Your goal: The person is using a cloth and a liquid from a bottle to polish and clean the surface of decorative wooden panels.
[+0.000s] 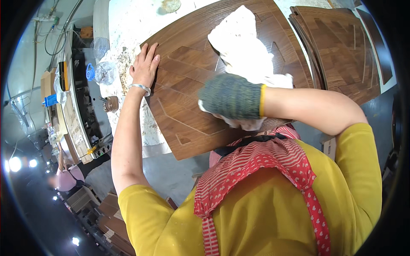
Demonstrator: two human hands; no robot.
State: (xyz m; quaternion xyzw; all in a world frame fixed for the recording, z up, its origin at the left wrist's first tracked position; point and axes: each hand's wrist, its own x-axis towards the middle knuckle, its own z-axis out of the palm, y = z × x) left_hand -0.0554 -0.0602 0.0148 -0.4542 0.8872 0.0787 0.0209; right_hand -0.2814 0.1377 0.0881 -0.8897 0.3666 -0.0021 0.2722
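A brown wood panel (188,85) with thin carved outlines lies in front of me. My left hand (144,67) is bare, with a bracelet at the wrist. It rests on the panel's left edge, its fingers stretched out and holding nothing. Over the right part of the panel, my right hand (232,97) wears a dark green knitted glove with a yellow cuff. It presses a bunched white cloth (243,42) onto the wood. The cloth spreads out beyond the glove and also shows beneath it. The fingertips of the gloved hand are hidden.
More brown wood panels (341,51) are stacked at the right. The panel lies on a paint-stained white table (128,21). Left of it are a clear plastic bottle (103,72) with a blue cap and a small brown jar (110,103). Another person (70,177) is at the far left.
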